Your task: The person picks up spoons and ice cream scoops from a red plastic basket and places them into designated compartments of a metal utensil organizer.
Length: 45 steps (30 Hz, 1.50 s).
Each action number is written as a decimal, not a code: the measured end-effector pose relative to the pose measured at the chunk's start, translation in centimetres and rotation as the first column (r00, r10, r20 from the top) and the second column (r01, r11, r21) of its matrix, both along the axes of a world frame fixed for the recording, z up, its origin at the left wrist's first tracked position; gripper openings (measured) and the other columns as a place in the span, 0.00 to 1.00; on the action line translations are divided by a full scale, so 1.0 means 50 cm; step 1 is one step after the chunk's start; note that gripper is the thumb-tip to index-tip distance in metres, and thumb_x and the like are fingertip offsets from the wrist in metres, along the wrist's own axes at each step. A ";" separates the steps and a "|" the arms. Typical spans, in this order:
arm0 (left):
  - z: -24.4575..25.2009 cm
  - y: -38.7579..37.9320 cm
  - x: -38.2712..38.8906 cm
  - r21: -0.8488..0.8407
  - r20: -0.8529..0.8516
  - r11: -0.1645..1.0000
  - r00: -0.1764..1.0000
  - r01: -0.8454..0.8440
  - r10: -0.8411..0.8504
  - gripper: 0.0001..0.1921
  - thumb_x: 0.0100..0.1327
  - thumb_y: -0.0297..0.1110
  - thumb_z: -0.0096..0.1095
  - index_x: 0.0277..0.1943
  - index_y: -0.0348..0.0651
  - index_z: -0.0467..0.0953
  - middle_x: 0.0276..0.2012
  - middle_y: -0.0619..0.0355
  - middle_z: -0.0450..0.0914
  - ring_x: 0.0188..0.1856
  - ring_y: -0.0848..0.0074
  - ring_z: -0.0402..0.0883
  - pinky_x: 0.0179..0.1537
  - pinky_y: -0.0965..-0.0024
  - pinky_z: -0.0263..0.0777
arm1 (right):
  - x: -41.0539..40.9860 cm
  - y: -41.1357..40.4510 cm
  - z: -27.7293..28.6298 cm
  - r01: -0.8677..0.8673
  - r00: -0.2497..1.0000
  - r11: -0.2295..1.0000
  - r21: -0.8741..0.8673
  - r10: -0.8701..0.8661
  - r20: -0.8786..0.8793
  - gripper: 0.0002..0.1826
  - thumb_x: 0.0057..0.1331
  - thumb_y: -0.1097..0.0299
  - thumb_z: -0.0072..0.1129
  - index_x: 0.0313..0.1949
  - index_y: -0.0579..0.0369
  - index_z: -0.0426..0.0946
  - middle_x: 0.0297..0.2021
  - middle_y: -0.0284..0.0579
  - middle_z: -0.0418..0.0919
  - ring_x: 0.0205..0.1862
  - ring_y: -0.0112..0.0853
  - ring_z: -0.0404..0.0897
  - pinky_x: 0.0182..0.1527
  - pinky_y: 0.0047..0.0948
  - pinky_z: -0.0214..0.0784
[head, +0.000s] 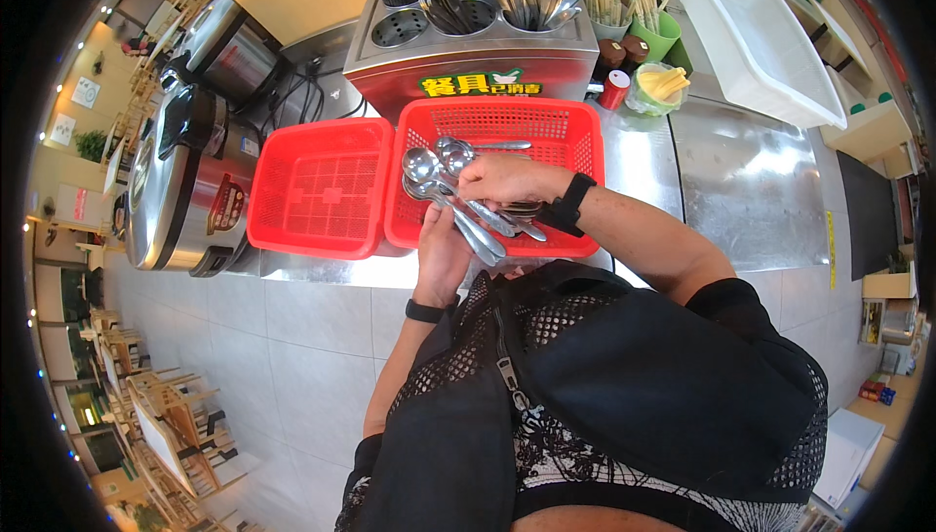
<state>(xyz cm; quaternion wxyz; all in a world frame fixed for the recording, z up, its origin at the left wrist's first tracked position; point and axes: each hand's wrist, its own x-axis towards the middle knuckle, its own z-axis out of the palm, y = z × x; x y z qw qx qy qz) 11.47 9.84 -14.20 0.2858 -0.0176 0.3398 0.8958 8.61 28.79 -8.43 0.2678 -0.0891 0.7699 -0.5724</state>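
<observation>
Over the near side of a red plastic basket, my left hand holds several metal spoons, their bowls pointing away from me and their handles towards me. My right hand reaches in from the right with curled fingers among the spoons; its fingertips are partly hidden, but it appears to grip a spoon. More metal cutlery lies in the basket beneath the right hand and wrist. A second red basket stands against its left side with nothing in it.
Behind stands a steel cutlery holder with spoons and black chopsticks upright. Rice cookers and black cables are at left. Right of the holder are a red can, a green cup, a bowl in plastic and a white crate.
</observation>
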 end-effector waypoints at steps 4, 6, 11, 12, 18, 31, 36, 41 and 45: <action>0.011 0.008 0.001 -0.024 0.018 1.000 1.000 -0.018 0.019 0.13 0.76 0.29 0.41 0.60 0.41 0.65 0.53 0.53 0.74 0.55 0.66 0.76 0.58 0.56 0.71 | -0.008 -0.010 -0.015 -0.040 0.993 0.994 0.106 0.051 -0.105 0.14 0.68 0.62 0.51 0.35 0.60 0.79 0.21 0.36 0.75 0.22 0.22 0.74 0.25 0.26 0.65; 0.010 0.008 -0.002 -0.013 0.017 1.000 1.000 -0.002 0.002 0.14 0.76 0.29 0.41 0.61 0.41 0.64 0.54 0.53 0.74 0.56 0.66 0.76 0.59 0.56 0.71 | -0.010 -0.014 -0.015 -0.059 0.987 0.983 0.172 0.083 -0.137 0.14 0.68 0.62 0.50 0.35 0.61 0.79 0.21 0.38 0.76 0.23 0.25 0.75 0.27 0.29 0.67; 0.021 0.012 0.000 -0.019 0.038 1.000 0.999 -0.008 0.009 0.14 0.76 0.30 0.41 0.61 0.42 0.64 0.54 0.53 0.74 0.54 0.65 0.77 0.57 0.54 0.73 | -0.016 -0.019 -0.013 -0.123 0.955 0.939 0.322 0.200 -0.219 0.15 0.67 0.62 0.48 0.34 0.61 0.79 0.22 0.47 0.79 0.24 0.33 0.79 0.31 0.36 0.71; 0.021 0.011 -0.001 -0.018 0.035 1.000 0.999 0.000 0.000 0.14 0.76 0.30 0.41 0.61 0.43 0.64 0.54 0.53 0.74 0.54 0.65 0.77 0.57 0.53 0.73 | -0.016 -0.021 -0.011 -0.140 0.946 0.929 0.344 0.228 -0.230 0.16 0.67 0.62 0.47 0.34 0.61 0.79 0.23 0.48 0.80 0.25 0.35 0.80 0.32 0.37 0.71; 0.014 0.006 -0.003 -0.013 0.039 1.000 0.999 0.017 -0.017 0.13 0.77 0.31 0.40 0.61 0.45 0.64 0.54 0.53 0.74 0.53 0.64 0.77 0.56 0.52 0.74 | -0.005 -0.037 0.011 -0.162 0.948 0.890 0.426 0.261 -0.184 0.18 0.67 0.60 0.43 0.33 0.59 0.79 0.26 0.49 0.82 0.29 0.39 0.83 0.35 0.41 0.73; 0.013 0.003 -0.002 0.027 0.013 0.999 1.000 0.025 -0.025 0.13 0.76 0.33 0.43 0.60 0.46 0.65 0.56 0.54 0.73 0.56 0.64 0.76 0.57 0.50 0.73 | 0.018 -0.032 0.036 0.115 0.880 0.826 0.552 0.173 -0.442 0.15 0.63 0.54 0.56 0.39 0.52 0.77 0.31 0.48 0.81 0.37 0.46 0.82 0.37 0.47 0.71; 0.021 0.004 0.001 0.007 0.017 0.999 0.999 0.032 -0.032 0.13 0.76 0.34 0.43 0.60 0.46 0.65 0.57 0.55 0.72 0.58 0.65 0.74 0.58 0.51 0.72 | 0.018 -0.035 0.018 0.055 0.868 0.868 0.493 0.202 -0.453 0.13 0.64 0.57 0.56 0.42 0.51 0.74 0.35 0.50 0.80 0.39 0.47 0.81 0.37 0.48 0.70; 0.026 0.005 0.000 0.001 0.012 0.999 0.999 0.039 -0.039 0.14 0.76 0.35 0.43 0.60 0.45 0.65 0.57 0.54 0.72 0.57 0.65 0.74 0.56 0.53 0.73 | 0.020 -0.041 0.018 0.044 0.856 0.886 0.462 0.205 -0.474 0.10 0.65 0.61 0.53 0.42 0.51 0.74 0.34 0.50 0.80 0.39 0.47 0.81 0.37 0.48 0.71; 0.029 0.007 0.001 -0.013 0.036 1.000 0.999 0.021 -0.021 0.14 0.76 0.37 0.44 0.60 0.45 0.65 0.54 0.54 0.74 0.55 0.66 0.76 0.54 0.54 0.74 | 0.020 -0.040 0.026 0.000 0.875 0.888 0.461 0.223 -0.429 0.11 0.66 0.60 0.53 0.41 0.52 0.74 0.34 0.50 0.81 0.38 0.47 0.82 0.37 0.48 0.71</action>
